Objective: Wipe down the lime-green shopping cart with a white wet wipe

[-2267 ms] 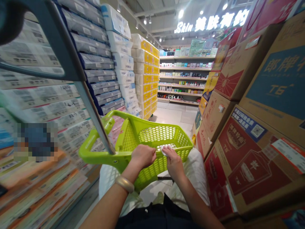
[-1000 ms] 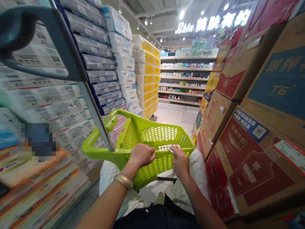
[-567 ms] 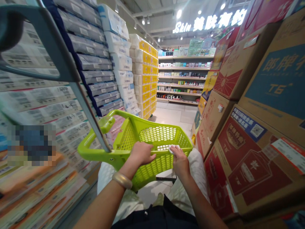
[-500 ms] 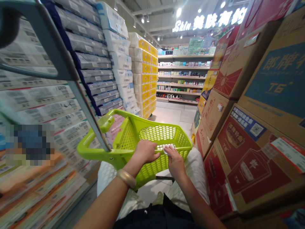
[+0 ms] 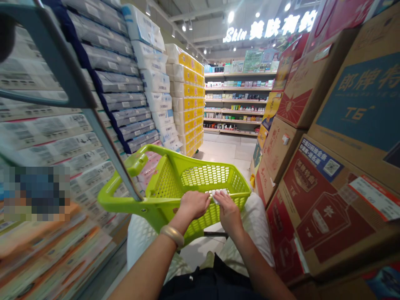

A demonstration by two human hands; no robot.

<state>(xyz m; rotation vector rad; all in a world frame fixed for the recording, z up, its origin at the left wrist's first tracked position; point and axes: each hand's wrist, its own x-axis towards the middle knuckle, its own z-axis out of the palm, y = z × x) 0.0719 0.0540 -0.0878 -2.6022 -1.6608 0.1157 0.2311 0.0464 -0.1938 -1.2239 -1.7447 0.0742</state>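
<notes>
A lime-green plastic shopping basket (image 5: 175, 179) rests in front of me at lap height. My left hand (image 5: 193, 205), with a pale bangle on the wrist, curls over the basket's near rim. My right hand (image 5: 229, 211) is beside it on the same rim, fingers closed on a small white cloth or wipe (image 5: 218, 196) pressed against the rim. The two hands nearly touch. A grey metal handle bar (image 5: 103, 137) rises from the basket's left side toward the upper left.
Stacked packs of tissue paper (image 5: 125, 83) wall the left side. Piled red and brown cardboard cartons (image 5: 328, 166) close in on the right. A tiled aisle (image 5: 228, 150) runs ahead to shelves of small products (image 5: 237, 104).
My right hand with the white cloth has slid leftward along the near rim, from further right back beside my left hand. The view has shifted slightly.
</notes>
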